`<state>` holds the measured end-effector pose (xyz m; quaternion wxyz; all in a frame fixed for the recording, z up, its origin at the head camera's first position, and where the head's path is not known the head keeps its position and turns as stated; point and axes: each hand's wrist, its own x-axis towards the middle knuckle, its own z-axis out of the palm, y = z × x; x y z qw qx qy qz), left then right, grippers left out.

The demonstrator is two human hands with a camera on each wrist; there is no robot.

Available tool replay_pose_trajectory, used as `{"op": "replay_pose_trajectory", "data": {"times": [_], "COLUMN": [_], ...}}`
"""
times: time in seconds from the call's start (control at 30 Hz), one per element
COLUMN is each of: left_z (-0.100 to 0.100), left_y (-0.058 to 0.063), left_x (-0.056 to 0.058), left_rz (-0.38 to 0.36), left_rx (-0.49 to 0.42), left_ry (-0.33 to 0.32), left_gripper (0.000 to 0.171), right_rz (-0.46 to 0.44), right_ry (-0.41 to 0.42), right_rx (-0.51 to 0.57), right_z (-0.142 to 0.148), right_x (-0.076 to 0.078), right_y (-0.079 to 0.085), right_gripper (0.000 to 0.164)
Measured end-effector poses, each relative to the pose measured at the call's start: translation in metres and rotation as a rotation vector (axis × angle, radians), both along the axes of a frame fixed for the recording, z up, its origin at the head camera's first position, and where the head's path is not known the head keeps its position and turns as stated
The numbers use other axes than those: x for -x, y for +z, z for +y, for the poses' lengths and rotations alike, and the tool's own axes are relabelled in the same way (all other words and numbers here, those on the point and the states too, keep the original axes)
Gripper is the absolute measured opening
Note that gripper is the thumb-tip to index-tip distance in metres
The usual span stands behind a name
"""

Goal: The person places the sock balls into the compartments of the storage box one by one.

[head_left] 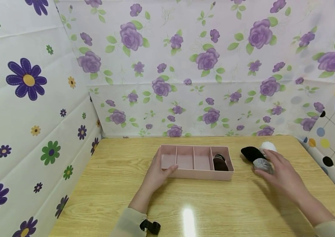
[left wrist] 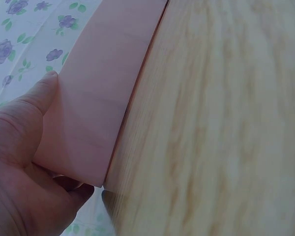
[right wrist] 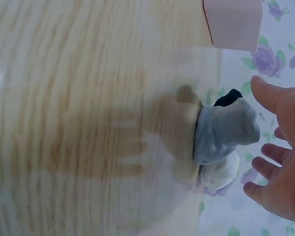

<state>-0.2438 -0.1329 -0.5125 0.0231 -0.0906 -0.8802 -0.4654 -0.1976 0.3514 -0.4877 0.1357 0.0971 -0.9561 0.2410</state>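
A pink organizer box (head_left: 201, 174) with a row of compartments lies on the table. My left hand (head_left: 156, 173) grips its left end, the thumb against the front wall and the fingers round the end side; the left wrist view shows this hand (left wrist: 34, 162) too. In the rightmost compartment sits a dark brown rolled sock (head_left: 220, 164) with a striped band. To the right of the box, a grey rolled sock (head_left: 263, 166), a black sock (head_left: 251, 153) and a white sock (head_left: 268, 146) lie bunched together. Over the grey one, my right hand (head_left: 286, 174) hovers with fingers spread, apart from it in the right wrist view.
The wooden table (head_left: 120, 154) carries everything. Behind it hangs a purple-flowered sheet (head_left: 161, 87), and a daisy-patterned sheet (head_left: 28, 131) stands on the left. A dotted sheet (head_left: 333, 144) borders the right side. A black strap (head_left: 150, 226) is on the left sleeve.
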Motion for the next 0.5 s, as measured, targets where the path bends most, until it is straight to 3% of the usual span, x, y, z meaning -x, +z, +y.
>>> {"op": "replay_pose_trajectory", "data": {"times": [0.5], "left_z": [0.001], "left_y": [0.0], "left_x": [0.001], "left_rz": [-0.004], "left_rx": [-0.001], "left_ry": [0.0], "left_gripper": [0.114], "right_rz": [-0.083], "right_ry": [0.01], "right_rx": [-0.03], "right_z": [0.013], "right_x": [-0.001], "right_y": [-0.011], "right_gripper": [0.105]}}
